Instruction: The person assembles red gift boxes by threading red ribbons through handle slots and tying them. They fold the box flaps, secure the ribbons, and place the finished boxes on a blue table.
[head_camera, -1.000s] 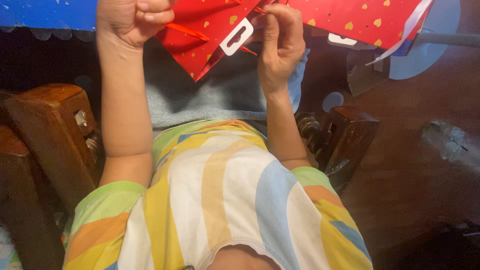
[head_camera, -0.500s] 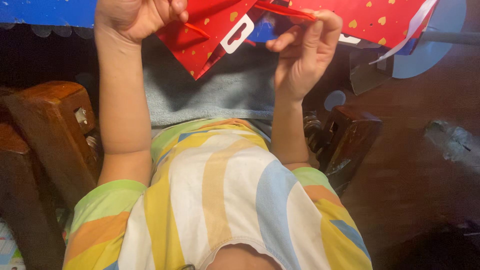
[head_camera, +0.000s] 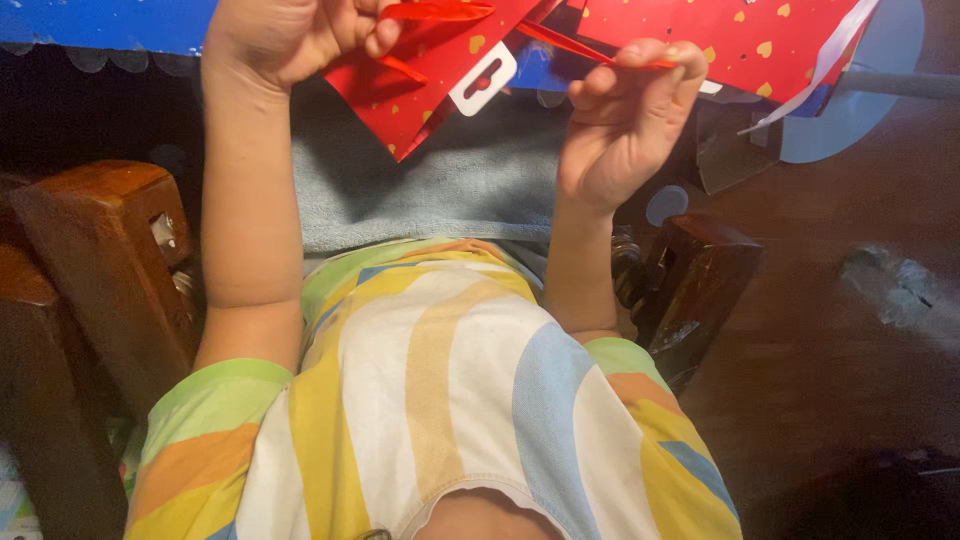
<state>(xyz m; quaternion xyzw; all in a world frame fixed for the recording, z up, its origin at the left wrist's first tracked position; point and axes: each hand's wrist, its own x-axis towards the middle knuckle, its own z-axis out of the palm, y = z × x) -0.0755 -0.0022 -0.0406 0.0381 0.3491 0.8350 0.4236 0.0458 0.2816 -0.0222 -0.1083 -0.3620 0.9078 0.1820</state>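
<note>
My left hand (head_camera: 290, 35) is closed at the top left, gripping a red ribbon (head_camera: 435, 12) at the edge of a red gift bag (head_camera: 430, 75) printed with small yellow hearts. My right hand (head_camera: 625, 120) is raised to the right of it, its fingertips pinching another strand of red ribbon (head_camera: 580, 50) that runs back toward the bag. A white hang tab (head_camera: 482, 78) sticks out of the bag's lower edge. A second red heart-patterned sheet (head_camera: 730, 40) with a white ribbon (head_camera: 810, 80) lies just beyond my right hand.
A blue-grey towel (head_camera: 450, 190) lies over my lap beneath the bag. Dark wooden chair arms stand on the left (head_camera: 110, 260) and on the right (head_camera: 695, 290). A blue surface (head_camera: 100, 22) runs along the top left. Brown floor (head_camera: 850, 360) spreads to the right.
My right hand has moved right and slightly down, drawing its ribbon strand out from the bag. The left hand has stayed at the top left with its grip.
</note>
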